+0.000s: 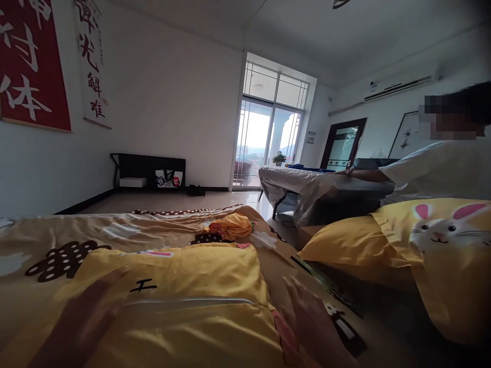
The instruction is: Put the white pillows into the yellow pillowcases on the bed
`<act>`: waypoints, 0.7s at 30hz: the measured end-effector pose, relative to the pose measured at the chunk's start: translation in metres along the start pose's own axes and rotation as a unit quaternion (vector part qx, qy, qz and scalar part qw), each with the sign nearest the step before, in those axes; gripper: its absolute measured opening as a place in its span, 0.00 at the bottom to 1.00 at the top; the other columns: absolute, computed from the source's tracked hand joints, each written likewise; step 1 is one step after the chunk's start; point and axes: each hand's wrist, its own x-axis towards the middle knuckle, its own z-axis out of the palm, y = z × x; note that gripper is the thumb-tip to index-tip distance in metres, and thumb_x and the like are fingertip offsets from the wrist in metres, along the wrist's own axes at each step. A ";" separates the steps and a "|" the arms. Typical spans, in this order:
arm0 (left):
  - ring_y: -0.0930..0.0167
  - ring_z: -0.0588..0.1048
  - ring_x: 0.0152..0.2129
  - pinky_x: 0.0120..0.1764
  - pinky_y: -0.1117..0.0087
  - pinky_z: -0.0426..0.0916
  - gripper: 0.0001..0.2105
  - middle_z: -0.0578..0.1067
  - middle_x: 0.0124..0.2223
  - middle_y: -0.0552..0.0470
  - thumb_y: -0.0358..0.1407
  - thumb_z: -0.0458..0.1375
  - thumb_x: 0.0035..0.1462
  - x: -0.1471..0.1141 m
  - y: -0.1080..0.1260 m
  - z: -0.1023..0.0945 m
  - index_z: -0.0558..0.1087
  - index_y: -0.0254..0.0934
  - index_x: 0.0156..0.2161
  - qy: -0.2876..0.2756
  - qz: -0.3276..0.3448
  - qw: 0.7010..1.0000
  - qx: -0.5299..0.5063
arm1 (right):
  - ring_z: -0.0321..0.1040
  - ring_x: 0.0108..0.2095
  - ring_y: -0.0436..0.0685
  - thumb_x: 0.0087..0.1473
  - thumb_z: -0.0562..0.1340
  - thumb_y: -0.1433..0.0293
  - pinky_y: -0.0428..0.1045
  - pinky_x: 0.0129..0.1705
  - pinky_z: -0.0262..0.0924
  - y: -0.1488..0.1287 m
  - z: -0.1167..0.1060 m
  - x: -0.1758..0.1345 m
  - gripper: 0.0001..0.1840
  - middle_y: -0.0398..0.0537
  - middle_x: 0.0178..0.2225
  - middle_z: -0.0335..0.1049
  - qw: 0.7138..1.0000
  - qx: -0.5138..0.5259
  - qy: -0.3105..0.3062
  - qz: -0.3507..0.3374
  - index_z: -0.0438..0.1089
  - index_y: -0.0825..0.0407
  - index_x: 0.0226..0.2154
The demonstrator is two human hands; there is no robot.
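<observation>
A yellow pillowcase [207, 273] with a pale zipper line and a black mark on it lies in front of me on a tan patterned bed sheet [153, 225]. Over its left part is my left hand [90, 306], fingers stretched out and slightly blurred. My right hand [307, 312] rests along the right edge, fingers spread and pointing forward, near a pink patch. Neither hand grips anything that I can see. A bunched yellow cloth [232, 226] lies beyond the pillowcase on the sheet.
To the right are yellow pillows [445, 245], one with a rabbit print. Behind them a person in a white shirt [441, 168] reaches towards a plastic-covered table [299, 179]. A black bench [149, 166] stands by the far wall, left of a glass door [264, 133].
</observation>
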 end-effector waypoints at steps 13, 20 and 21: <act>0.66 0.56 0.62 0.59 0.52 0.59 0.25 0.55 0.66 0.56 0.45 0.43 0.64 -0.022 0.031 0.071 0.51 0.52 0.65 -0.181 0.016 0.982 0.057 | 0.57 0.60 0.58 0.63 0.47 0.56 0.55 0.59 0.58 -0.033 0.089 -0.022 0.26 0.43 0.60 0.59 0.970 0.234 -0.069 0.004 0.58 0.43 0.61; 0.65 0.64 0.59 0.59 0.59 0.62 0.23 0.65 0.61 0.63 0.46 0.53 0.58 -0.053 0.034 0.040 0.62 0.60 0.59 -0.102 -0.030 0.986 -0.130 | 0.66 0.52 0.65 0.60 0.52 0.55 0.60 0.50 0.66 -0.009 0.088 -0.077 0.20 0.50 0.48 0.72 0.937 0.304 0.102 0.137 0.74 0.43 0.44; 0.64 0.62 0.60 0.60 0.58 0.61 0.22 0.65 0.61 0.64 0.47 0.54 0.57 -0.064 0.036 0.033 0.64 0.62 0.57 -0.105 -0.075 0.973 -0.193 | 0.66 0.52 0.64 0.61 0.53 0.55 0.60 0.48 0.66 -0.010 0.083 -0.075 0.19 0.52 0.49 0.71 0.930 0.309 0.110 0.166 0.73 0.45 0.45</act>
